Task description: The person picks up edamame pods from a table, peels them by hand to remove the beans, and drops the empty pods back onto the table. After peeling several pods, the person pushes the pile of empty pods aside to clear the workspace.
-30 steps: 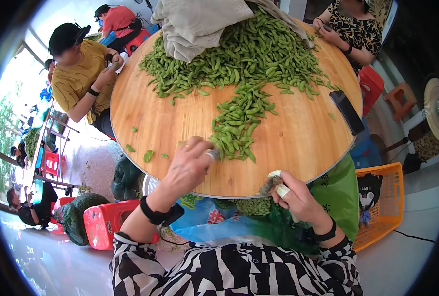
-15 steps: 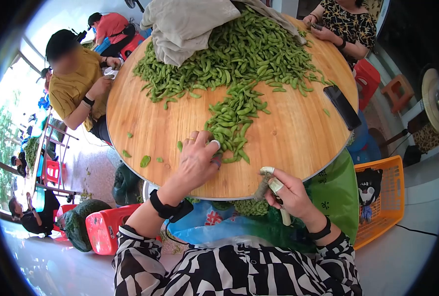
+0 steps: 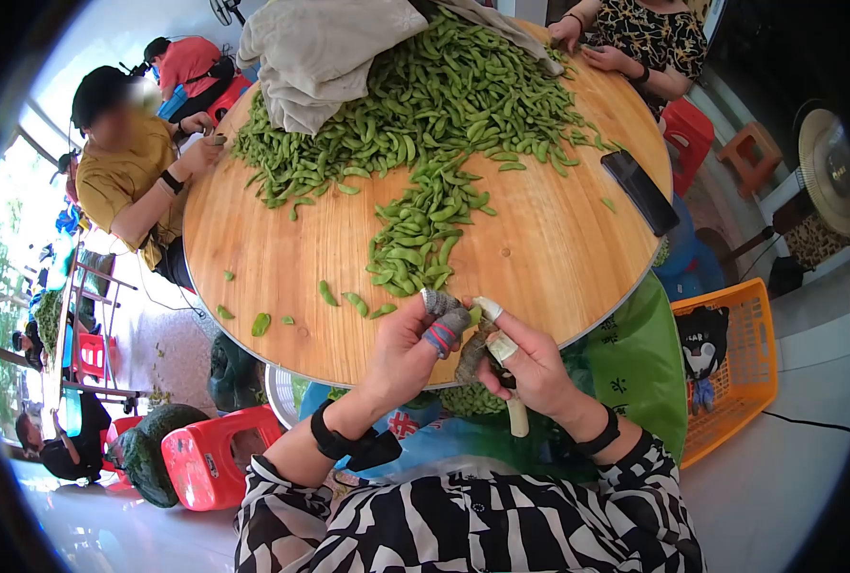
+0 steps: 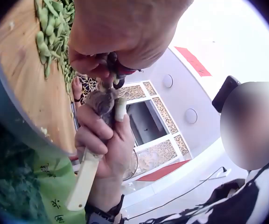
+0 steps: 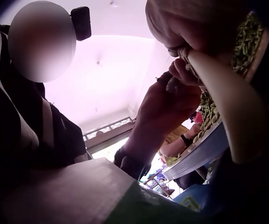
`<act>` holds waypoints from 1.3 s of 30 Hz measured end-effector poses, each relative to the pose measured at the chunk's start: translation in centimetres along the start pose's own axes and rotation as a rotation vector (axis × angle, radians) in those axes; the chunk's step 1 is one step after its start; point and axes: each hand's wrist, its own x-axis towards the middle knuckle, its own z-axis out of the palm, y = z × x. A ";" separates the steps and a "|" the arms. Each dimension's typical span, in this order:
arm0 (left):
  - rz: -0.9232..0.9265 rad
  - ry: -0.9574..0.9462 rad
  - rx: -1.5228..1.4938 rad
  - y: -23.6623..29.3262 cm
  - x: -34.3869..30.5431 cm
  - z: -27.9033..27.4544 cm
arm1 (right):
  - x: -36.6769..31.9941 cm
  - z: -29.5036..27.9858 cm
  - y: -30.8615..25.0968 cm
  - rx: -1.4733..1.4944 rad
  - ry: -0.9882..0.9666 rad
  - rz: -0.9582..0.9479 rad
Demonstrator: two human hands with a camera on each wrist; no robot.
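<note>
Over the near edge of the round wooden table [image 3: 558, 277] the two hands meet. My left hand [image 3: 396, 353], with grey cloth wraps on its fingers, pinches a green soybean pod [image 3: 475, 314]. My right hand [image 3: 535, 372] has pale tape on its thumb and finger and a grey wrap beside them. It grips a tool by its cream handle [image 4: 84, 182], which sticks out below the fist; the tool's working end is hidden by the fingers. A strip of pods [image 3: 415, 229] runs from the big heap of pods [image 3: 482, 95] toward the hands.
A beige cloth [image 3: 325, 53] covers part of the heap. A black phone [image 3: 640, 193] lies near the right edge. Loose pods and bits [image 3: 261, 325] dot the left side. Below are a green bag [image 3: 649, 353], an orange basket [image 3: 730, 420] and a red stool [image 3: 205, 463]. Other people sit around the table.
My left hand has come from the end of the pod strip back to the right hand, bringing a pod. A few pods now lie apart, left of the strip.
</note>
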 end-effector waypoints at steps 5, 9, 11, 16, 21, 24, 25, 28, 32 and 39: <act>0.039 0.000 -0.032 -0.8 -0.1 0.2 | -0.3 -0.2 0.3 0.130 -0.034 -0.002; 0.139 0.003 0.016 -0.9 -0.1 0.4 | -0.4 -0.3 0.6 0.161 -0.051 -0.024; 0.162 0.017 0.038 -0.8 -0.2 0.4 | -0.5 -0.1 0.2 0.193 -0.079 -0.033; 0.236 0.029 0.028 -1.2 -0.2 0.6 | -0.5 -0.1 0.6 0.126 0.015 -0.031; 0.162 -0.015 -0.044 -1.5 -0.3 0.1 | -0.5 0.0 1.2 0.138 0.069 -0.064; -0.024 -0.084 -0.356 -1.5 -0.1 -0.2 | -0.5 0.1 1.1 0.139 0.100 -0.092; -0.121 -0.114 -0.554 -1.5 0.0 -0.3 | -0.5 0.0 0.9 0.208 0.055 -0.066; -0.218 -0.454 -0.878 -1.9 0.5 -1.4 | -0.5 0.1 0.6 0.349 0.000 0.007; -0.194 -0.141 -0.446 -1.3 0.6 -1.1 | -0.4 -0.3 0.9 0.566 0.010 0.100; 0.831 -0.193 0.964 1.5 0.0 -2.3 | -0.4 -0.4 1.1 0.614 -0.057 0.180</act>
